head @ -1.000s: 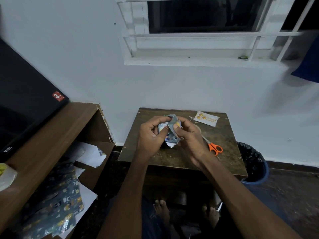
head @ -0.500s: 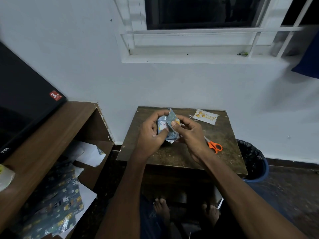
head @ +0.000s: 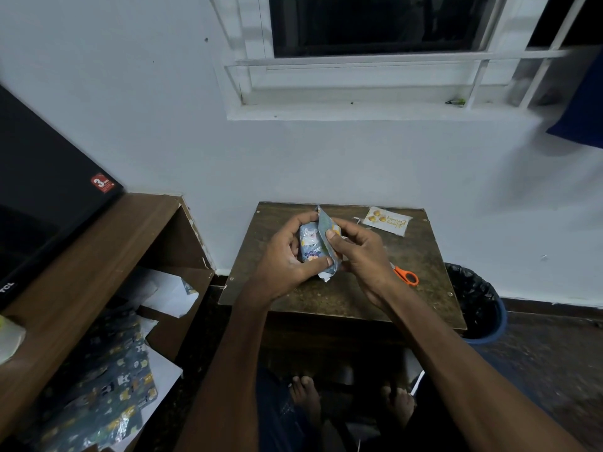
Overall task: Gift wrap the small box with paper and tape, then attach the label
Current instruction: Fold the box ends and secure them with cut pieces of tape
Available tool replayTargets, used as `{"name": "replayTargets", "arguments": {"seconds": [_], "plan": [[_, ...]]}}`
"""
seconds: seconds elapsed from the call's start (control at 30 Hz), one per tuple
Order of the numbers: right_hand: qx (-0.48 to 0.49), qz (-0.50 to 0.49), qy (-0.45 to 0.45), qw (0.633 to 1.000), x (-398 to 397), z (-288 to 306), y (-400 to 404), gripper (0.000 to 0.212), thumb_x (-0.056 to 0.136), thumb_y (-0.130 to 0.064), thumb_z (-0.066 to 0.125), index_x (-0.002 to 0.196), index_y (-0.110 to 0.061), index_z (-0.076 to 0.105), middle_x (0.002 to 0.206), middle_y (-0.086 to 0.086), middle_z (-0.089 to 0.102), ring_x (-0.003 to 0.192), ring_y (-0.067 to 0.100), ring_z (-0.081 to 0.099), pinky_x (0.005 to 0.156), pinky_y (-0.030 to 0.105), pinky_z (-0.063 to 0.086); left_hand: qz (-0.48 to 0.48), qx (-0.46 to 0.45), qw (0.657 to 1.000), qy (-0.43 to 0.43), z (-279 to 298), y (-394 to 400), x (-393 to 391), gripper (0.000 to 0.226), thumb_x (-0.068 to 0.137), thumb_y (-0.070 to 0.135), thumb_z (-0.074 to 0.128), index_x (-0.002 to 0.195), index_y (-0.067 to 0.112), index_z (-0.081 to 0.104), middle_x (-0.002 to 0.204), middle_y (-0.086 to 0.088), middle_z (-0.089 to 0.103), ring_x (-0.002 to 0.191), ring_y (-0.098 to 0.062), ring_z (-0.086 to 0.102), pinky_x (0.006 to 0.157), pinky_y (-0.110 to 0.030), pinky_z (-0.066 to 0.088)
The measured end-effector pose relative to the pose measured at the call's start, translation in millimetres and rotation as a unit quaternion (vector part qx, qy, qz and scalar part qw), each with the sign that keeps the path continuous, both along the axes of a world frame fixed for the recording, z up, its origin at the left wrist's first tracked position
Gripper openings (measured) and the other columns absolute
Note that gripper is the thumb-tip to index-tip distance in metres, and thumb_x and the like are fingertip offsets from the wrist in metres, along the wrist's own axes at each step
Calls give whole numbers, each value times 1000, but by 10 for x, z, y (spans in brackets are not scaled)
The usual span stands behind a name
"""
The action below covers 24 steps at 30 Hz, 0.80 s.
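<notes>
The small box, partly covered in blue-grey patterned wrapping paper, is held above the small brown table. My left hand grips it from the left and below, thumb across its lower edge. My right hand pinches a loose flap of paper standing up along the box's right side. The label, a pale card with yellow shapes, lies on the table's far right corner. No tape can be seen.
Orange-handled scissors lie on the table just right of my right wrist. A blue bin with a black liner stands right of the table. A wooden shelf at the left holds a black screen and spare wrapping paper.
The box has been turned more upright in my hands, and the paper flap now stands up along its right side. The hands sit slightly higher over the table.
</notes>
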State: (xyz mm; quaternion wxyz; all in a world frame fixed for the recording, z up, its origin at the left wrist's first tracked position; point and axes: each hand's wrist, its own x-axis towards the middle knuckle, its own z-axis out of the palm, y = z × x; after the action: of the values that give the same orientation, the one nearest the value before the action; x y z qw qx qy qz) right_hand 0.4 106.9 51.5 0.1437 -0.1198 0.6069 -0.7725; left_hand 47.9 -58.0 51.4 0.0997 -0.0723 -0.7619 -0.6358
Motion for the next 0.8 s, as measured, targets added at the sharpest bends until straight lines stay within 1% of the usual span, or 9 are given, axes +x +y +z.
{"name": "replayTargets", "arguments": {"seconds": [0.1, 0.17, 0.23, 0.3, 0.43, 0.53, 0.63, 0.7, 0.8], "plan": [[3, 4, 2, 1000, -13, -12, 14, 31, 102, -13, 65, 133, -12, 68, 109, 10, 79, 92, 24, 77, 68, 35, 63, 1, -10, 1000, 12, 0, 0, 6, 74, 77, 9, 83, 144, 19, 54, 114, -10, 74, 98, -30, 76, 88, -50, 64], [1, 2, 7, 1000, -9, -17, 13, 31, 100, -11, 66, 131, -10, 68, 109, 10, 79, 92, 24, 77, 68, 35, 62, 5, -36, 999, 37, -6, 0, 0, 70, 77, 12, 83, 141, 25, 58, 112, -4, 72, 89, -33, 73, 81, -57, 63], [-8, 1, 12, 1000, -2, -18, 10, 33, 98, -7, 69, 131, -7, 67, 107, 10, 79, 90, 24, 77, 66, 32, 62, 27, -69, 995, 70, -21, 9, -12, 64, 77, 9, 81, 136, 23, 64, 108, 11, 66, 71, -19, 61, 68, -51, 59], [-15, 3, 18, 1000, 1, -18, 10, 36, 95, -2, 71, 130, -5, 66, 106, 9, 79, 90, 22, 77, 67, 29, 61, 46, -88, 991, 90, -39, 15, -28, 59, 77, -3, 81, 131, 17, 69, 116, 13, 63, 69, -6, 54, 65, -47, 56], [-17, 3, 20, 1000, -18, -20, 13, 39, 93, -1, 73, 131, -5, 66, 106, 7, 79, 92, 21, 77, 69, 29, 61, 65, -113, 984, 119, -65, 6, -53, 52, 75, -9, 82, 120, 15, 74, 127, 0, 62, 72, -2, 54, 65, -23, 50], [-4, -6, 10, 1000, -36, -27, 20, 32, 97, -7, 70, 129, -6, 68, 107, 8, 79, 92, 22, 76, 71, 32, 61, 85, -116, 980, 134, -43, 16, -26, 34, 80, 0, 81, 111, 13, 75, 123, -1, 64, 67, -15, 48, 63, -25, 46], [-7, -7, -26, 1000, -86, -41, 44, 24, 105, -18, 61, 123, -7, 70, 113, 14, 77, 101, 29, 75, 81, 44, 64, 60, -70, 989, 114, -19, -83, -16, 26, 90, -1, 65, 112, 6, 78, 135, -7, 64, 99, -17, 67, 82, -33, 58], [-23, -8, -53, 998, -123, -26, 68, 28, 109, -23, 52, 123, -7, 70, 119, 14, 76, 111, 33, 73, 89, 48, 62, 37, -65, 992, 105, -7, -152, -13, 34, 89, -1, 62, 117, 7, 78, 143, -6, 62, 127, -21, 63, 97, -36, 57], [-37, -2, -71, 997, -137, 4, 81, 34, 111, -20, 40, 125, -10, 69, 126, 13, 74, 116, 32, 71, 83, 43, 63, 47, -136, 983, 117, -5, -154, 5, 34, 87, 10, 74, 120, 19, 79, 146, 3, 61, 134, -22, 58, 98, -28, 51]]}}
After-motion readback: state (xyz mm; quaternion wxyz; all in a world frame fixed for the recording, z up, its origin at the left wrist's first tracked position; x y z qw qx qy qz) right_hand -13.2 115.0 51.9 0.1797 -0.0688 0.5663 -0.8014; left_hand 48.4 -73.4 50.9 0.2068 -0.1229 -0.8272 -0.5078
